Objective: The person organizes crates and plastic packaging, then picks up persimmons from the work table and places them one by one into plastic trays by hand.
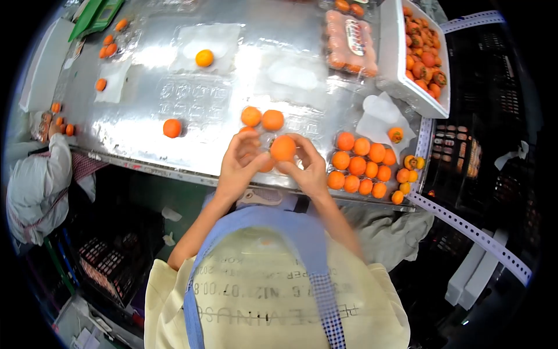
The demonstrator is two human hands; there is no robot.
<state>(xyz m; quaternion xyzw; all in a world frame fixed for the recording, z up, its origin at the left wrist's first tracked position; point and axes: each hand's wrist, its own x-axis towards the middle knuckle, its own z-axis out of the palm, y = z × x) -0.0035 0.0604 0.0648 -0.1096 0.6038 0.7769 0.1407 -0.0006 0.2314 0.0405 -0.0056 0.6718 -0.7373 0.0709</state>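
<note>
Near the front edge of the metal table (203,157), my right hand (308,166) has its thumb and fingers around an orange fruit (283,148). My left hand (241,163) is just left of it, fingers curled close to another orange fruit that is partly hidden behind them; its thumb reaches toward the held fruit. Two more orange fruits (272,120) lie just beyond my hands, over a clear plastic tray (302,123). To the right, a clear tray holds several orange fruits in rows (356,166).
A white foam box (397,58) full of fruit stands at the back right, beside a closed fruit pack (349,43). Loose fruits (404,175) lie at the right edge. Single fruits (172,128) sit left. At far left, a co-worker's sleeve (58,157) reaches the table.
</note>
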